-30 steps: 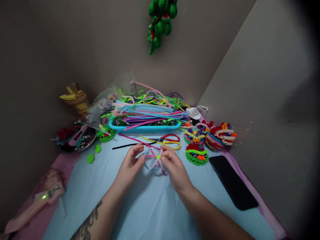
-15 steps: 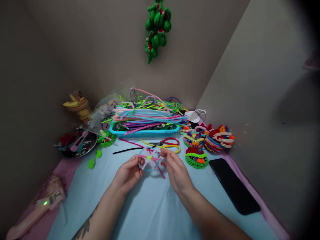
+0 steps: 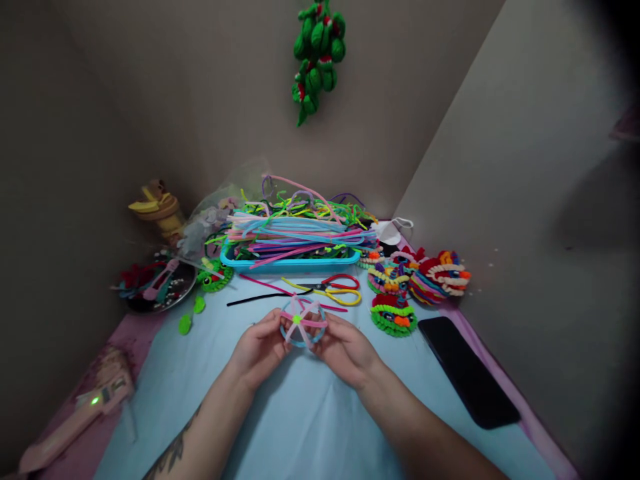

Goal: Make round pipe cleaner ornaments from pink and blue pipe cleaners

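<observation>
Between my hands is a small wheel-shaped pipe cleaner piece (image 3: pixel 297 319), a blue ring crossed by pink and pale spokes with a lime green centre. My left hand (image 3: pixel 261 343) is closed on its left edge. On the opposite side my right hand (image 3: pixel 345 343) grips the right edge, its fingers partly behind the ring. Just beyond the piece lie scissors (image 3: pixel 345 295) with one red and one yellow handle. A black pipe cleaner (image 3: pixel 260 297) and a magenta pipe cleaner (image 3: pixel 336 308) rest on the blue cloth (image 3: pixel 310 427) near them.
A blue tray (image 3: pixel 300 267) heaped with pipe cleaners stands at the back. Fuzzy colourful figures (image 3: pixel 393 317) and a black phone (image 3: pixel 467 370) are on the right. A metal bowl (image 3: pixel 187 290), green leaf shapes (image 3: pixel 185 325) and a pink glue gun (image 3: pixel 75 427) lie left.
My right hand has closed in and taken hold of the ring's right side. One magenta pipe cleaner's visible end now points right instead of toward me. The left hand keeps its grip.
</observation>
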